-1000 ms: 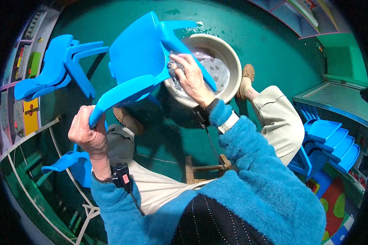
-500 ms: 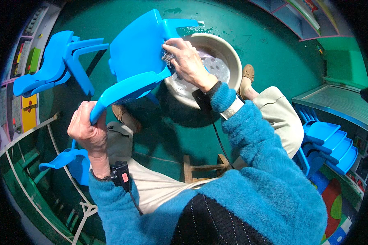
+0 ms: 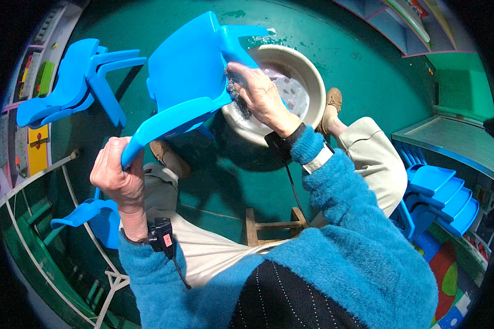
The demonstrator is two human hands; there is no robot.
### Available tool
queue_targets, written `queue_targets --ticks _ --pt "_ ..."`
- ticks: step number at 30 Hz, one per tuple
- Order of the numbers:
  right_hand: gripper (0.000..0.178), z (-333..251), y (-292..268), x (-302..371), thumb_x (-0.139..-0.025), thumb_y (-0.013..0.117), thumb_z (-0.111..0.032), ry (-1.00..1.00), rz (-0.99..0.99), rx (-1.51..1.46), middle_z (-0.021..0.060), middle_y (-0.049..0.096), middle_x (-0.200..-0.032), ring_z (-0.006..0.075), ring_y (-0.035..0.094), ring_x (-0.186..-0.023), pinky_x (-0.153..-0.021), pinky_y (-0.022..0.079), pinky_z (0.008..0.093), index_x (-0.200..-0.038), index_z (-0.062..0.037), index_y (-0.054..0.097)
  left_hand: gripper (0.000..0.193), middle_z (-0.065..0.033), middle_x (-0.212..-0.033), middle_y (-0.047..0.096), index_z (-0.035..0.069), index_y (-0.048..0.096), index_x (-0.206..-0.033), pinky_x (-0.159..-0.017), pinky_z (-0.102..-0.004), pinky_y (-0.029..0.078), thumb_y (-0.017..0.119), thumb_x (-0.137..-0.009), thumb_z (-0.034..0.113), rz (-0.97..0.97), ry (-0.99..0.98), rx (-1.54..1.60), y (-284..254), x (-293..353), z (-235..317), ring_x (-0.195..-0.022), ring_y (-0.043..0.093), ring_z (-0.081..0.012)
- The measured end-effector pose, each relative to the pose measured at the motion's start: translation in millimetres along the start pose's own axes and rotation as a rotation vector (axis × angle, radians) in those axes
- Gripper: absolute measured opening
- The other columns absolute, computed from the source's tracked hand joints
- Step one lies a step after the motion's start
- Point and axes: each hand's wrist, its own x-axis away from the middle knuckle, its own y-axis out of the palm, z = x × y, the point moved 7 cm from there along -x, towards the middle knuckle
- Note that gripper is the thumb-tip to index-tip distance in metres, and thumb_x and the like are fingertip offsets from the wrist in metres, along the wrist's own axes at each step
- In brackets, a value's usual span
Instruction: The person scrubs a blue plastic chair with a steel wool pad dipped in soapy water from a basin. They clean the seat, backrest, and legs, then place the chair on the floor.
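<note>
1. Gripping one leg of the small blue plastic chair [image 3: 189, 82], the left hand [image 3: 118, 178] was closed in a full fist around it, which kept the chair tipped and lifted over the person's knees rather than standing on the floor.
2. Held that way, the chair's far edge hung just above the rim of the round pale basin [image 3: 307, 71], so any runoff would, I judge, have dropped into the sudsy water and not onto the green floor [image 3: 368, 55].
3. The right hand [image 3: 263, 98] lay curled against the chair's edge, fingers bent over a dark, coarse-looking scrubbing pad [image 3: 237, 90] pressed to the plastic; how tightly it was clamped could not be told.
4. The chair was smooth, glossy moulded plastic with rounded corners and tapered legs; the basin was wide, shallow and matt, its water grey and bubbly.
5. The fuzzy blue sleeves [image 3: 368, 219] looked soft and deep-piled, and a small black device sat at each wrist.
6. More blue chairs [image 3: 71, 88] lay stacked on the person's left, and another stack [image 3: 439, 197] stood on the right, both well apart from the basin.
</note>
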Motion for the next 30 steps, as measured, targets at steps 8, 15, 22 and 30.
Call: queue_targets --ticks 8,15,22,30 --pt "0.037 1.1 -2.8 -12.0 -0.089 0.06 -0.011 -0.138 0.047 0.149 0.0105 0.064 -0.13 0.0329 0.061 -0.109 -0.09 0.05 0.0428 -0.126 -0.0083 0.063 0.017 -0.0104 -0.074 0.06 0.001 0.064 -0.092 -0.056 -0.0313 0.044 0.077 -0.084 0.01 -0.026 -0.037 -0.01 2.9 -2.0 -0.4 -0.061 0.059 -0.022" --pt "0.044 -4.3 -2.9 -11.1 -0.091 0.059 -0.007 -0.121 -0.043 0.24 0.0122 0.058 -0.138 0.0314 0.057 -0.115 -0.097 0.046 0.0415 -0.135 -0.0083 0.058 0.022 -0.0101 -0.073 0.062 0.004 0.064 -0.084 -0.055 -0.0332 0.043 0.079 -0.08 0.019 -0.01 -0.058 -0.045 3.4 -1.1 -1.9 -0.061 0.06 -0.0253" --pt "0.051 0.5 5.7 -15.8 -0.085 0.063 -0.002 -0.09 -0.156 0.29 0.0129 0.058 -0.138 0.0293 0.058 -0.114 -0.09 0.047 0.0402 -0.135 -0.0072 0.056 0.021 -0.0102 -0.073 0.062 0.004 0.064 -0.087 -0.056 -0.0334 0.044 0.08 -0.079 0.017 -0.001 -0.064 -0.034 0.7 1.1 -6.6 -0.062 0.061 -0.0258" --pt "0.051 -8.3 1.1 -11.4 -0.088 0.06 -0.011 -0.198 -0.078 0.356 0.011 0.056 -0.141 0.0267 0.057 -0.114 -0.086 0.044 0.0372 -0.139 -0.0093 0.055 0.022 -0.0101 -0.073 0.062 0.005 0.064 -0.085 -0.057 -0.0333 0.045 0.08 -0.079 0.019 0.041 -0.027 -0.032 -1.3 -0.2 -4.0 -0.063 0.061 -0.0256"
